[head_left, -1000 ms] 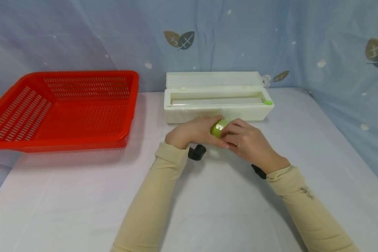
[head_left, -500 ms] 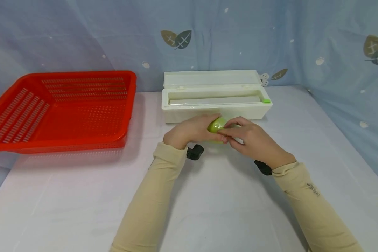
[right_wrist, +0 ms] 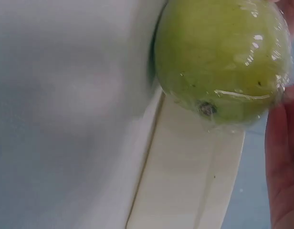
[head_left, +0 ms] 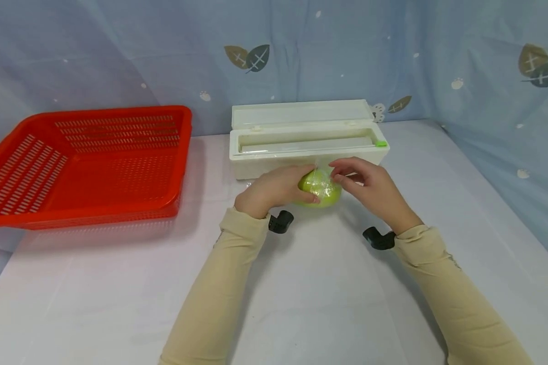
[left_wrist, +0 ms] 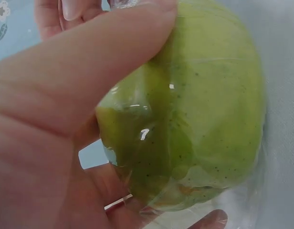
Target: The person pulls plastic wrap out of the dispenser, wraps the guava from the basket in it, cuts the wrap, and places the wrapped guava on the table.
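Note:
A round yellow-green fruit (head_left: 321,188) with small dark specks is wrapped in clear cling film (right_wrist: 252,95), just in front of the white box. My left hand (head_left: 276,187) grips it from the left, thumb over the near side and fingers behind, as the left wrist view shows. On the other side, my right hand (head_left: 367,185) has curled fingers with the tips at the film along the fruit's upper right edge. In the right wrist view its fingertips (right_wrist: 289,95) touch the shiny film. Part of the fruit's far side is hidden.
Behind the hands stands a long white cling-film dispenser box (head_left: 274,165), its lid (head_left: 301,114) raised and a green slider (head_left: 381,144) at its right end. A red slotted basket (head_left: 175,197) is at the left on the white-covered table (head_left: 319,294). A blue curtain hangs behind.
The right hand has drawn back to the right and up, uncovering more of the fruit. The left hand keeps its hold. The head view has shifted slightly.

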Demonstrator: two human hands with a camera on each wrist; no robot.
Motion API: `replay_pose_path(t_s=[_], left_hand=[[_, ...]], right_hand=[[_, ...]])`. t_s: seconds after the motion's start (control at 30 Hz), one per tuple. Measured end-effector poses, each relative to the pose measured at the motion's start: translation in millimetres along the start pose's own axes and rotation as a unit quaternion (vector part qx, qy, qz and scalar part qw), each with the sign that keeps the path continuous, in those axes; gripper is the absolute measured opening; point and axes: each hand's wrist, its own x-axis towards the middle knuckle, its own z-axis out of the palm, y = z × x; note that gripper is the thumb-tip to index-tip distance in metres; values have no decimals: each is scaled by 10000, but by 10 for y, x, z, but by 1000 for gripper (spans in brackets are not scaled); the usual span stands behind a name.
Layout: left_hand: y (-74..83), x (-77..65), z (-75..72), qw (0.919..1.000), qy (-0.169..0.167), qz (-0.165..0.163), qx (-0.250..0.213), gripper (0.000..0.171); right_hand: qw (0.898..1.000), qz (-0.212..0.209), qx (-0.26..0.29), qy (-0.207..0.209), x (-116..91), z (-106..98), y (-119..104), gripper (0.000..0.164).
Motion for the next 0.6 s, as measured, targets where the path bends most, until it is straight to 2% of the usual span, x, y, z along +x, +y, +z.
replay_pose_path(t_s=[0.33,0.6], left_hand=[[6,3,7,10000,-18,-29,73,81],[-5,16,22,10000,-2,-28,9,83]], right_hand=[[9962,-65,-856,-131,33,69,66,36],[9946,581,-757,-420,34,75,92,42]])
